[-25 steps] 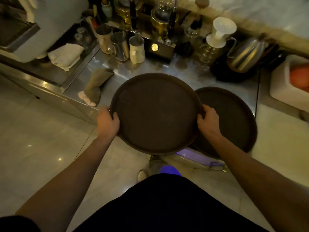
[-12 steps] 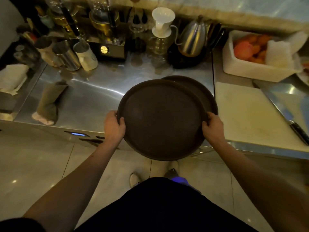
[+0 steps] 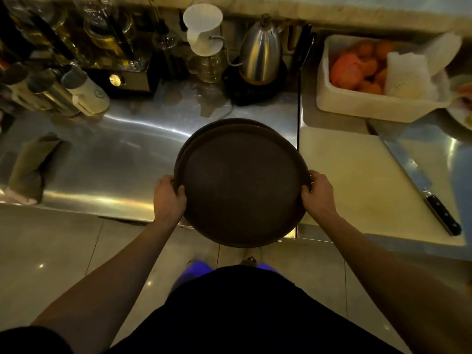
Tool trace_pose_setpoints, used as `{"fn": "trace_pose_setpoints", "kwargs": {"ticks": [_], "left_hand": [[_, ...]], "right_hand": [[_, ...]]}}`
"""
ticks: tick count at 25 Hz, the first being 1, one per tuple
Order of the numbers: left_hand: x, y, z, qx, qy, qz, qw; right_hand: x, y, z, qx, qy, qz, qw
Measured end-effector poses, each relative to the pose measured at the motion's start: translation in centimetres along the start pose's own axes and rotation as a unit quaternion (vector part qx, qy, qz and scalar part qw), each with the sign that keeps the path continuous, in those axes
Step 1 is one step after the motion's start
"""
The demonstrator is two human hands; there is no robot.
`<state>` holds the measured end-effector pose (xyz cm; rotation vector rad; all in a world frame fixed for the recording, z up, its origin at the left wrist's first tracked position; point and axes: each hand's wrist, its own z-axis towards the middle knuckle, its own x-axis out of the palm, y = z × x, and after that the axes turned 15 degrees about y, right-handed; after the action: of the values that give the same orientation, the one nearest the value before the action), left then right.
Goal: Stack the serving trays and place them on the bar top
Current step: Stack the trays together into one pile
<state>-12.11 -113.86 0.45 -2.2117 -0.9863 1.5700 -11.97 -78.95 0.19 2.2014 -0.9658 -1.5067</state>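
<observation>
A round dark brown serving tray [image 3: 242, 185] is held level by its rim, with my left hand [image 3: 168, 198] on its left edge and my right hand [image 3: 318, 194] on its right edge. It lies almost squarely over a second round tray [image 3: 204, 129], of which only a thin crescent shows at the far left rim. The lower tray sits on the steel counter [image 3: 115, 159], overhanging the counter's front edge. I cannot tell whether the two trays touch.
A white cutting board [image 3: 357, 180] with a black-handled knife [image 3: 434, 200] lies just right of the trays. A white tub of fruit [image 3: 378, 103], a steel kettle [image 3: 260, 54], a white dripper [image 3: 204, 29], jugs [image 3: 84, 90] and a folded cloth [image 3: 30, 164] stand around.
The held tray has shifted right and come over the second tray, which now shows only as a sliver. The view has swung right along the counter.
</observation>
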Motion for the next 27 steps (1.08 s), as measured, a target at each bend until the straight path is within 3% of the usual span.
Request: {"fn": "trace_pose_setpoints", "kwargs": {"ticks": [5,27], "left_hand": [[1.0,-0.9,-0.1,-0.042,0.001,-0.002,0.999],[-1.0,1.2,4.0,0.009,0.048,0.049,0.998]], "right_hand": [[0.0,-0.4,1.0,-0.012,0.011,-0.023,1.0],[2.6,2.9,2.1,0.086,-0.001,-0.035,0.996]]}}
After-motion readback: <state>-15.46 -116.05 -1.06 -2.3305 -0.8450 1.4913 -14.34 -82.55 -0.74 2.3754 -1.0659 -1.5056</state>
